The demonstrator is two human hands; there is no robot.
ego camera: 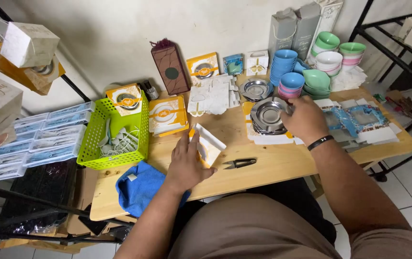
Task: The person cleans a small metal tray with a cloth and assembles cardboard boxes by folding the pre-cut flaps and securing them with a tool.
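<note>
Head view: left hand (185,165) lies flat, fingers spread, pressing a half-folded white-and-orange carton (207,145) onto the wooden desk (273,168), near centre. Right hand (305,119) reaches farther right, fingers curled onto the rim of the top dish in a stack of metal dishes (266,116); can't tell whether it has actually pinched one or only touches it. Small black snips (239,163) lie just right of the carton, near edge. Green basket (114,134) with white cords sits left, blue cloth (138,186) near it. Stacked coloured bowls (292,80) stand just beyond the dishes.

Risks, as I judge them: the dishes nest tight, so lifting one could drag a second and tip the stack. The carton is only pinned by a palm; it could spring open or crease. The snips sit close to the left wrist's sweep.
</note>
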